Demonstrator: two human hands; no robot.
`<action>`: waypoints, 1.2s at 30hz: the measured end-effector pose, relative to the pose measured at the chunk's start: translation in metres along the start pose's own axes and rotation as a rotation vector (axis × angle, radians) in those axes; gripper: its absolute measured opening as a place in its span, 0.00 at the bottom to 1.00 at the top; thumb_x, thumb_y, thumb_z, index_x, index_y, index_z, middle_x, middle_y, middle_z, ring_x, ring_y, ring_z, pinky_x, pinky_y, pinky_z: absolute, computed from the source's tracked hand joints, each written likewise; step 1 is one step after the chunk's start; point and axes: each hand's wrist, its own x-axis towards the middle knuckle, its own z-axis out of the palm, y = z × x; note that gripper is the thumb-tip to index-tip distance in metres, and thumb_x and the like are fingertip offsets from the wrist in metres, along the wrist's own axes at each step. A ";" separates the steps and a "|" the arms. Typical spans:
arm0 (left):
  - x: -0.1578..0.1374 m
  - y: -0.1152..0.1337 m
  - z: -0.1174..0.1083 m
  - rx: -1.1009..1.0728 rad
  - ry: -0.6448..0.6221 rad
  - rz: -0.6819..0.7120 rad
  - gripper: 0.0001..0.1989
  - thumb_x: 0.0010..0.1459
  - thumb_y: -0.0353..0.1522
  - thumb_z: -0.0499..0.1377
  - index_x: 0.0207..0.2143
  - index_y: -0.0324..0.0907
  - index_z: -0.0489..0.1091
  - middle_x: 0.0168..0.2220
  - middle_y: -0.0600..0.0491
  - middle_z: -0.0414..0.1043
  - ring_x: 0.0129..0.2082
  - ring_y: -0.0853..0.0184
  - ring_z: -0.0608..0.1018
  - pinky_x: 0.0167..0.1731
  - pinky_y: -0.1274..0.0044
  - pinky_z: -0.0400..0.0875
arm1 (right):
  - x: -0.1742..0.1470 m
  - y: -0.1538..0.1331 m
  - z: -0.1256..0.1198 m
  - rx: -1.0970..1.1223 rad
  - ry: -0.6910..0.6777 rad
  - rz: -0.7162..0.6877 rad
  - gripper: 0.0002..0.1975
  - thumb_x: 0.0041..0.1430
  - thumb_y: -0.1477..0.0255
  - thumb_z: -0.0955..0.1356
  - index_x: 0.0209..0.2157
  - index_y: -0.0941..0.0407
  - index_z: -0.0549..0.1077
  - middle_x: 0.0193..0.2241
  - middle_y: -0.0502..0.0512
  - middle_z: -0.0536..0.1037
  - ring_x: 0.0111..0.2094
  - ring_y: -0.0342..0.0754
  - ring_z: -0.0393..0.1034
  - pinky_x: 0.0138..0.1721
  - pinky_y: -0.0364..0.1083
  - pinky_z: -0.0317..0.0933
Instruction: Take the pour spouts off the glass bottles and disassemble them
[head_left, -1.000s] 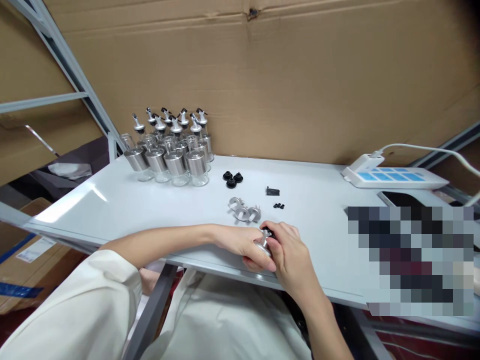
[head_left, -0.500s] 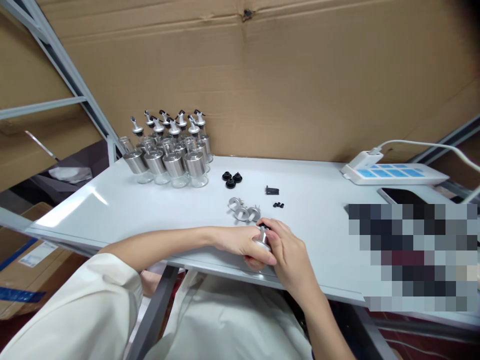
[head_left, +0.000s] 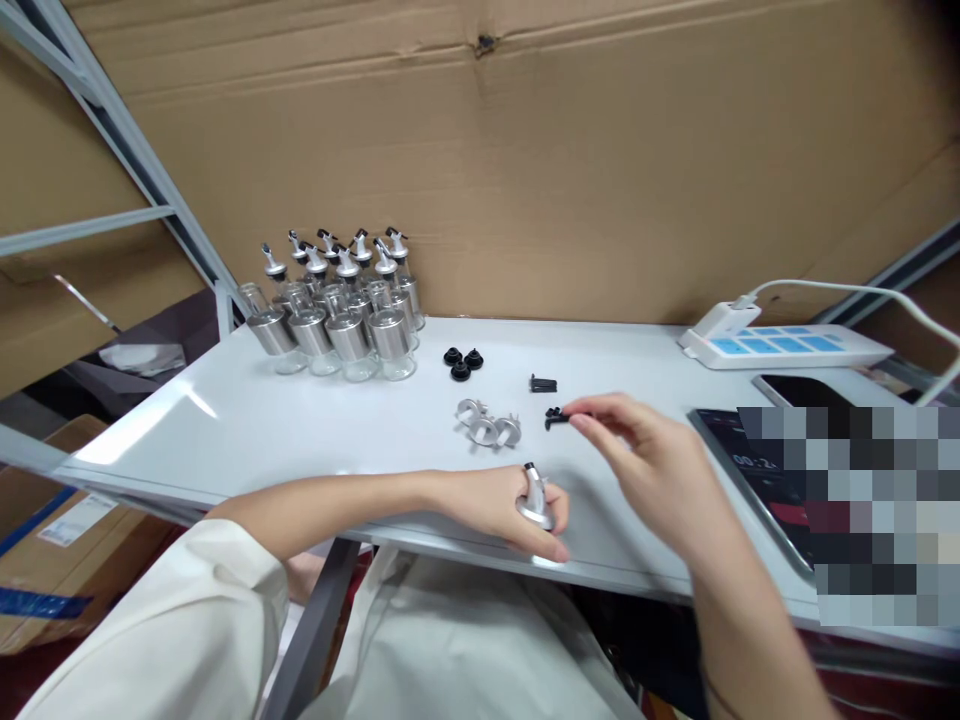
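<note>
My left hand (head_left: pixel 517 505), near the table's front edge, is closed around a silver pourer spout (head_left: pixel 535 500) with a dark tip pointing up. To its right and a little above the table, my right hand (head_left: pixel 645 450) pinches a small black lever (head_left: pixel 559 420) between thumb and fingertips. Right behind that lever lie tiny black caps (head_left: pixel 553 411), partly covered by it. A bundle of black pins (head_left: pixel 543 384) rests farther back. Silver pourer tops (head_left: pixel 484 431) lie left of the right hand, with three black stoppers (head_left: pixel 460 370) behind them.
Several glass and steel bottles (head_left: pixel 351 335) stand in rows at the back left, the rear ones topped with pourers. A white power strip (head_left: pixel 795 347) with a plugged-in cable is at the back right. A phone (head_left: pixel 739 470) lies at the right. Cardboard (head_left: pixel 525 180) walls the back.
My right hand has left the spout and moved right, now carrying the black lever. The spout stays in my left hand, its top now bare of the black lever.
</note>
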 end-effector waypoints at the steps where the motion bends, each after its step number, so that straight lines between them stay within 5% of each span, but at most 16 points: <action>1: 0.000 0.000 0.000 -0.020 -0.003 -0.001 0.16 0.46 0.37 0.66 0.26 0.41 0.60 0.18 0.61 0.61 0.20 0.76 0.61 0.23 0.80 0.55 | 0.012 0.000 -0.007 -0.042 -0.018 -0.018 0.09 0.56 0.66 0.65 0.31 0.55 0.75 0.29 0.54 0.79 0.30 0.48 0.72 0.33 0.46 0.63; 4: 0.000 0.001 0.000 -0.068 -0.011 -0.003 0.16 0.46 0.36 0.66 0.25 0.41 0.60 0.16 0.62 0.60 0.19 0.76 0.62 0.23 0.80 0.55 | 0.050 0.008 -0.014 -0.196 -0.153 0.027 0.05 0.52 0.73 0.66 0.28 0.55 0.75 0.25 0.51 0.78 0.26 0.47 0.71 0.30 0.44 0.60; 9: -0.001 0.003 -0.001 -0.085 -0.005 -0.017 0.16 0.45 0.36 0.67 0.25 0.41 0.61 0.16 0.63 0.60 0.19 0.76 0.62 0.23 0.80 0.55 | 0.093 0.043 0.008 -0.409 -0.452 0.230 0.06 0.48 0.77 0.67 0.21 0.56 0.75 0.20 0.51 0.76 0.22 0.44 0.66 0.26 0.43 0.56; 18: -0.001 0.004 -0.001 -0.091 0.014 -0.035 0.17 0.43 0.38 0.67 0.25 0.40 0.61 0.16 0.62 0.61 0.19 0.76 0.62 0.22 0.80 0.56 | 0.095 0.080 0.021 -0.516 -0.457 0.309 0.09 0.52 0.73 0.66 0.34 0.59 0.76 0.27 0.55 0.78 0.26 0.44 0.68 0.28 0.41 0.58; 25: -0.002 0.002 -0.001 -0.096 0.012 -0.020 0.17 0.44 0.38 0.67 0.25 0.40 0.61 0.17 0.62 0.62 0.19 0.76 0.63 0.22 0.80 0.56 | 0.096 0.083 0.014 -0.490 -0.608 0.120 0.23 0.55 0.72 0.65 0.53 0.57 0.69 0.35 0.55 0.77 0.33 0.46 0.70 0.36 0.42 0.62; 36: -0.004 0.003 0.000 -0.125 0.026 -0.021 0.18 0.43 0.39 0.67 0.25 0.41 0.60 0.16 0.62 0.61 0.18 0.76 0.62 0.21 0.80 0.55 | 0.094 0.085 0.013 -0.391 -0.640 0.137 0.16 0.49 0.65 0.68 0.41 0.56 0.76 0.33 0.54 0.76 0.30 0.45 0.68 0.34 0.43 0.61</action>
